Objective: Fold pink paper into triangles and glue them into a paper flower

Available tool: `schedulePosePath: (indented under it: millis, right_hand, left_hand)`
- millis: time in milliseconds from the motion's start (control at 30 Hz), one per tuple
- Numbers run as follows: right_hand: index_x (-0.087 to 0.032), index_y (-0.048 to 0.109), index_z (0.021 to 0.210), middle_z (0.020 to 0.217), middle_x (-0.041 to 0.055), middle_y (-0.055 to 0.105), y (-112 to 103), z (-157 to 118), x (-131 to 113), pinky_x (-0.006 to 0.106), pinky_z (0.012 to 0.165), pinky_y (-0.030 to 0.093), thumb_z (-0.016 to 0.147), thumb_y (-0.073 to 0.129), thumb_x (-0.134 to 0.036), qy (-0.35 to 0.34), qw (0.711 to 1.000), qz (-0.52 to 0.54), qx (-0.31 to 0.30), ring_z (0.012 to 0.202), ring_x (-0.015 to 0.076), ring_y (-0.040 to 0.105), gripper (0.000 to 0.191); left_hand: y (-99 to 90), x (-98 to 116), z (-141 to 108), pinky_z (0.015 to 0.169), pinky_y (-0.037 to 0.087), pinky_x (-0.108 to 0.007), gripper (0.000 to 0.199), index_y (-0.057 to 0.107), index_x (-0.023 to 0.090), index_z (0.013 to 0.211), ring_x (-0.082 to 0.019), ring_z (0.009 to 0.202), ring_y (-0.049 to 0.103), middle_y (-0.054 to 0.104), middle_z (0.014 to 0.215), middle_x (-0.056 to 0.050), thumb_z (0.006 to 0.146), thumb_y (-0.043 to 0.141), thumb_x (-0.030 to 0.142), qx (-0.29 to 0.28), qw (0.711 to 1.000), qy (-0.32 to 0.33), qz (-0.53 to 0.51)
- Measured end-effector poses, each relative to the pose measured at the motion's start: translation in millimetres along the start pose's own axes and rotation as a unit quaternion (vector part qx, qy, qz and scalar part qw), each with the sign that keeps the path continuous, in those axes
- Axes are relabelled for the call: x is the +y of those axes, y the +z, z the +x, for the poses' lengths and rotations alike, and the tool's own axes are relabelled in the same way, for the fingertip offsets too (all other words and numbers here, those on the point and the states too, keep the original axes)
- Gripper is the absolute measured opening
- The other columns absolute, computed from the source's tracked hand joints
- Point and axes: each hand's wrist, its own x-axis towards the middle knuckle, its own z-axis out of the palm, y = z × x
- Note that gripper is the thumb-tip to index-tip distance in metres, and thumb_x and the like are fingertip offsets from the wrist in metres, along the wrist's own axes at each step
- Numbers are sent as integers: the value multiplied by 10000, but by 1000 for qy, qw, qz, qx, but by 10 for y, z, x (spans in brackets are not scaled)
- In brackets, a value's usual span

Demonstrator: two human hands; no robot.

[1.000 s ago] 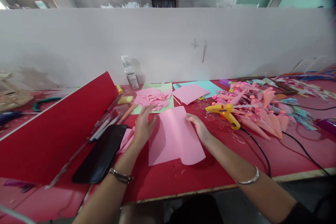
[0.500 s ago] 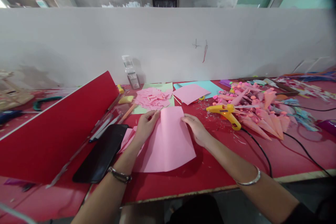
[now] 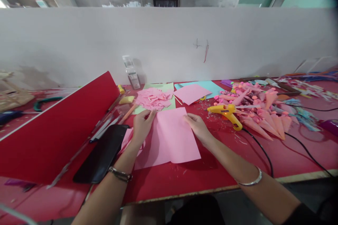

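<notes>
A creased sheet of pink paper is spread between my hands, low over the red table. My left hand pinches its upper left edge. At the upper right edge, my right hand grips it between thumb and fingers. Folded pink paper pieces lie partly hidden beneath my left wrist. Just beyond the sheet, a heap of cut pink paper scraps rests on light green paper. Farther back, another pink sheet lies over blue paper.
A yellow glue gun with a black cord lies right of my right hand, beside a pile of pink paper cones. On the left are a black phone-like slab, pens and a leaning red board. A clear bottle stands behind.
The pink sheet has opened out wider and its lower edge has shifted up and right. My left hand has moved slightly left, my right hand slightly right.
</notes>
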Motion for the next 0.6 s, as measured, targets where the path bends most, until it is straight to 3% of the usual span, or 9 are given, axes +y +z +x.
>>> schedulePosePath:
  millis: [400,600]
  right_hand:
    - [-173,499,574,529,-44,428,13,-34,-17,221,484,278,727,490,-374,-40,997,-69,3,496,87,366,252]
    - [-175,542,617,544,-29,471,9,-26,-25,230,505,303,702,508,-394,-40,997,-69,23,543,114,416,238]
  left_hand:
    - [28,-33,1,486,216,-234,367,275,181,494,-92,491,292,265,482,48,793,394,358,0,998,7,59]
    - [-18,-89,19,471,215,-232,361,284,184,492,-92,480,289,254,477,51,789,388,361,21,998,-13,62]
